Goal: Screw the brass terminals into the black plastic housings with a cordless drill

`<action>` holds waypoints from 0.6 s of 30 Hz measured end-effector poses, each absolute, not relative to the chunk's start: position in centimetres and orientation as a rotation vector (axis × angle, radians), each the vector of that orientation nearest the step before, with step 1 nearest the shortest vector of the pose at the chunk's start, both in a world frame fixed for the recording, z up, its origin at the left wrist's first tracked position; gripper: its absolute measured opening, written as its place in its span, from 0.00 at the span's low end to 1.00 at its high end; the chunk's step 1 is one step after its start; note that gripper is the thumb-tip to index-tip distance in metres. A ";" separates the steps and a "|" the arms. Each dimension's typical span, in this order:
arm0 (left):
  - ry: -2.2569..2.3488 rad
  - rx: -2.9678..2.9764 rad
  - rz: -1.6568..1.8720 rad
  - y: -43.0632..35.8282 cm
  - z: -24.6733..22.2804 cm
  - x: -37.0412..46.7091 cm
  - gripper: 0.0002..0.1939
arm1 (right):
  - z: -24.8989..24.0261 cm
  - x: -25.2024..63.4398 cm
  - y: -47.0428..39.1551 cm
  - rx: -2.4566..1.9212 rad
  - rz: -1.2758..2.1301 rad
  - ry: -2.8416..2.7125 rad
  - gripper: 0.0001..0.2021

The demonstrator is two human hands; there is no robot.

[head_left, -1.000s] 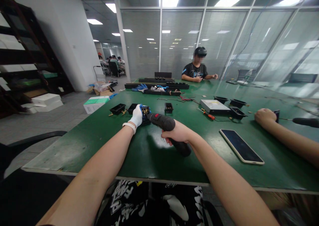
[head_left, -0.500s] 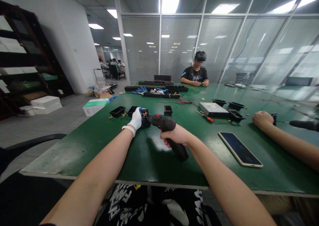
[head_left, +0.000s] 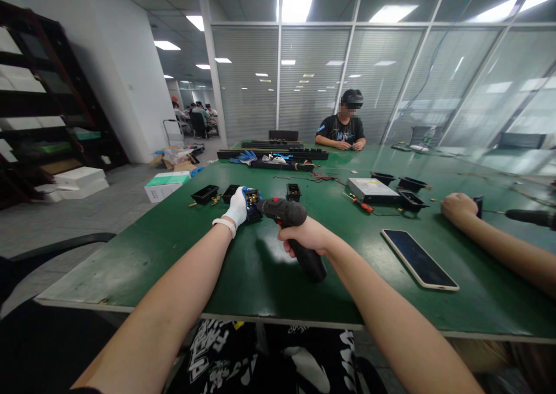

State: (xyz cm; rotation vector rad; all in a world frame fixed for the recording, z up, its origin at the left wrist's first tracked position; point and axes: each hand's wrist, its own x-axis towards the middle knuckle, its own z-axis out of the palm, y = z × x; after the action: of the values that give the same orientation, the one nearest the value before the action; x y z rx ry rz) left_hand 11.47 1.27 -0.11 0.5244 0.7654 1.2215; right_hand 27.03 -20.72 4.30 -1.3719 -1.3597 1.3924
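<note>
My left hand, in a white and blue glove, is closed around a small black housing with brass-coloured parts inside, and holds it tilted above the table. My bare right hand grips a black cordless drill with red marks by its handle. The drill's nose points left at the housing; whether the bit touches a part there is too small to tell. Just behind my left hand sits a black plastic tray. Another black tray stands beyond the drill.
On the green table lie a phone, an orange-handled screwdriver and a silver box. A black tray with brass pieces is at left. A co-worker's hand works at right; another person sits across.
My hands, the drill and the housing stay nearly in place, with only a slight shift of the drill's handle. The person across has raised and turned their head a little.
</note>
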 end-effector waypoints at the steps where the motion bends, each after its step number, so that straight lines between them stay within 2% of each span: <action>1: 0.767 0.523 1.228 1.3 -0.2 11.5 0.09 | 4.3 27.0 -20.7 -1.372 1.392 -1.359 0.06; 10: 0.828 0.529 1.249 0.8 0.2 11.4 0.11 | 4.4 27.1 -20.8 -1.370 1.389 -1.355 0.06; 18: 0.742 0.538 1.208 2.0 -0.6 11.2 0.07 | 4.6 26.9 -20.9 -1.396 1.377 -1.370 0.06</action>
State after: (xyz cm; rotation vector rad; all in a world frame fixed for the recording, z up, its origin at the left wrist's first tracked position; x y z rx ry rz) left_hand 11.25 1.98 -0.57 0.5385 0.7417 1.2077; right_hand 26.89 -20.92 4.63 -1.3961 -1.3696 1.3771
